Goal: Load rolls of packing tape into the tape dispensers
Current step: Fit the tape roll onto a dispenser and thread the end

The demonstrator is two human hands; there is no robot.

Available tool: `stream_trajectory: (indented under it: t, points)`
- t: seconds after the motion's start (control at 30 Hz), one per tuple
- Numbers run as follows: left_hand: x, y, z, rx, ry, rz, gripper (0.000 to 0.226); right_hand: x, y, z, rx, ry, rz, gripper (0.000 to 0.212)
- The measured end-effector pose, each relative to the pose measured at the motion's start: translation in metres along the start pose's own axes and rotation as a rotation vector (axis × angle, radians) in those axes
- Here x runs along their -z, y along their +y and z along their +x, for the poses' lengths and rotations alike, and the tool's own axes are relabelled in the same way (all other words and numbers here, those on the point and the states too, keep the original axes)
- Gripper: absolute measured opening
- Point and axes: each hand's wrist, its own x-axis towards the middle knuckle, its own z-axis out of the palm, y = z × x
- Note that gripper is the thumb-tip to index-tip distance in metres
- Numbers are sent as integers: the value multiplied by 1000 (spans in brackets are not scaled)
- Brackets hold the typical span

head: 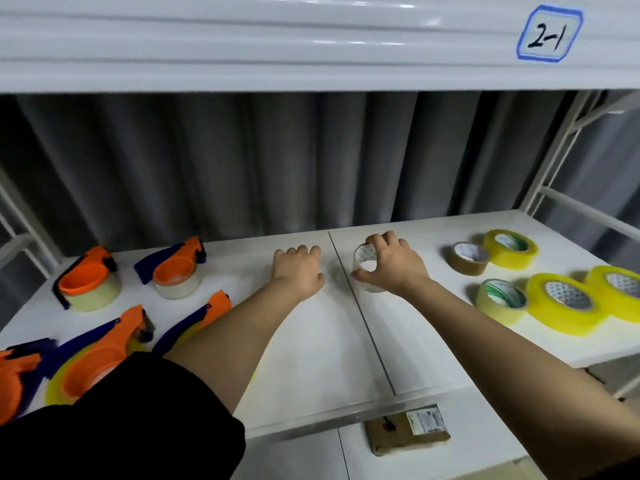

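Right hand (393,263): fingers and thumb curled round a small clear roll of packing tape (366,268), tilted on the white counter (311,341), centre-far.
Left hand (298,270): resting knuckles-up on the counter, fingers curled under, holding nothing.
Orange and blue tape dispensers (173,268): grouped left, loaded.
Yellow tape rolls (562,303): right.

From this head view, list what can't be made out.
- Bottom-left dispenser: cut off by the frame edge and the black sleeve.
- Clear tape roll: partly covered by the right hand.
- Label on the parcel: print too small to read.
- Left hand: fingertips curled out of sight.
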Motion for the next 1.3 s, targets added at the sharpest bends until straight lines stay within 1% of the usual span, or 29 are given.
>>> stream_trajectory:
  t: [0.13,0.27,0.53,0.7,0.9,1.3]
  points:
    - [4,31,9,-37,-1,8,43,7,33,-1,-29,26,30,74]
    - [3,72,22,-35,-19,6,43,11,74,0,-24,19,31,75]
    - [-4,182,51,46,-45,-40,43,30,184,7,47,-29,1,73]
    - [-3,237,62,83,-50,-69,43,45,238,12,101,-62,-19,75]
    - [-4,266,68,100,-58,-43,42,53,273,11,118,-62,-22,75]
    - [-12,293,81,11,-52,-36,42,63,312,5,33,-16,-29,77]
